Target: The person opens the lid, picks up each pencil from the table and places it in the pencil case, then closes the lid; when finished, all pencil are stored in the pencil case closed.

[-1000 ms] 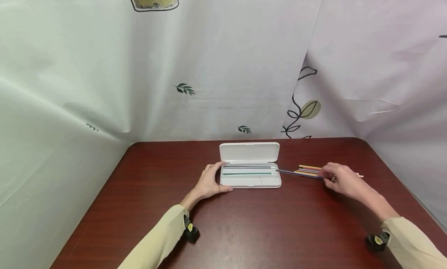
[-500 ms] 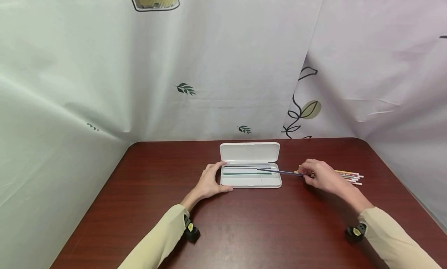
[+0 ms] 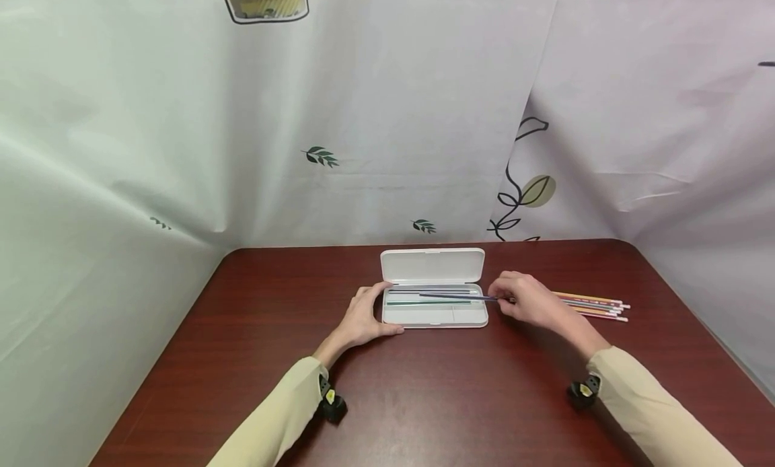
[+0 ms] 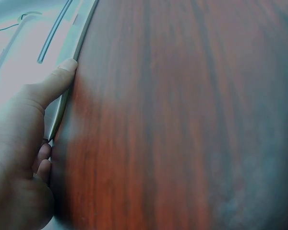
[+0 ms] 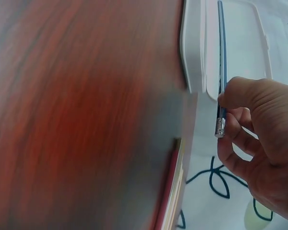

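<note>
In the head view a white pencil case (image 3: 420, 317) lies with its lid (image 3: 432, 265) raised at the back. My left hand (image 3: 362, 315) holds the case's left end, thumb at the front edge and fingers at the back. A green pencil (image 3: 424, 303) and a dark pencil (image 3: 402, 291) lie lengthwise inside. At the case's right end my right hand (image 3: 523, 299) pinches a blue pencil (image 3: 451, 296) whose far end points left over the case. The right wrist view shows thumb and fingers near the pencil's silver ferrule (image 5: 220, 127).
Several pencils (image 3: 596, 307) lie in a loose bunch on the dark red wooden table (image 3: 448, 393), right of the case and partly behind my right hand. A white printed cloth (image 3: 387, 117) hangs behind the table and along its sides.
My right hand has moved left from the pencil bunch to the case's right end, carrying the blue pencil over the case. My left hand has stayed at the case's left end.
</note>
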`<state>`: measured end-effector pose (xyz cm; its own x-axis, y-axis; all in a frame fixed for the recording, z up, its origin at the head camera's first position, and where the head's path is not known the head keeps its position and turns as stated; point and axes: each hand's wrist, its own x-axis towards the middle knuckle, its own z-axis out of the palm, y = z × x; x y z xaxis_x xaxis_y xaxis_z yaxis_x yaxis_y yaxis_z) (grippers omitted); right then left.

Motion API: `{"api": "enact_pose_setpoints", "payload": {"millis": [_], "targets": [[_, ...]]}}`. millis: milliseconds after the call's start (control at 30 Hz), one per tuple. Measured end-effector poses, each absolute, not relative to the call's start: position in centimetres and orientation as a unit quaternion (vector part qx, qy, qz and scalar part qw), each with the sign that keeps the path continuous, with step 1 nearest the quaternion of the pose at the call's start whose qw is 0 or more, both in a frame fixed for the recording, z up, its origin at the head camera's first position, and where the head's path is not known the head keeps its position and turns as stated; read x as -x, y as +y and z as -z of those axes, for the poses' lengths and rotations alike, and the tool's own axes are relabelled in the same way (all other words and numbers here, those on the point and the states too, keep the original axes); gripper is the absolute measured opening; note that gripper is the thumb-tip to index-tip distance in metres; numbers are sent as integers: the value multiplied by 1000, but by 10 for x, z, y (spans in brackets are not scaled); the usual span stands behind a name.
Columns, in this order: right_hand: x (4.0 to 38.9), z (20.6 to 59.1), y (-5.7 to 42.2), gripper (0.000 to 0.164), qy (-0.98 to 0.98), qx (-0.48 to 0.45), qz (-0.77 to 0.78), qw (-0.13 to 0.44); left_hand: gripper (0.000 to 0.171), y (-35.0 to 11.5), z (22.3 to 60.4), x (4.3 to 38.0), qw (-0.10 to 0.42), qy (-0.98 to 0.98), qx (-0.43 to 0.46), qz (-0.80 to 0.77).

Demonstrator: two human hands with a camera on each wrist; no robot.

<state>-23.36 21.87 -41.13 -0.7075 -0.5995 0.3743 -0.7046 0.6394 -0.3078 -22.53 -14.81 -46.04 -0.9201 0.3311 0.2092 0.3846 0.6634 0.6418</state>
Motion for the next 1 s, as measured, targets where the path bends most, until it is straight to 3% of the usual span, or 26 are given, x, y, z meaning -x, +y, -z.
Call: {"api": "enact_pose_setpoints", "payload": {"millis": [1000], "targets": [[250, 412, 164, 18, -880, -421, -200, 84, 88, -148, 459, 224, 33, -912, 192, 361]]}}
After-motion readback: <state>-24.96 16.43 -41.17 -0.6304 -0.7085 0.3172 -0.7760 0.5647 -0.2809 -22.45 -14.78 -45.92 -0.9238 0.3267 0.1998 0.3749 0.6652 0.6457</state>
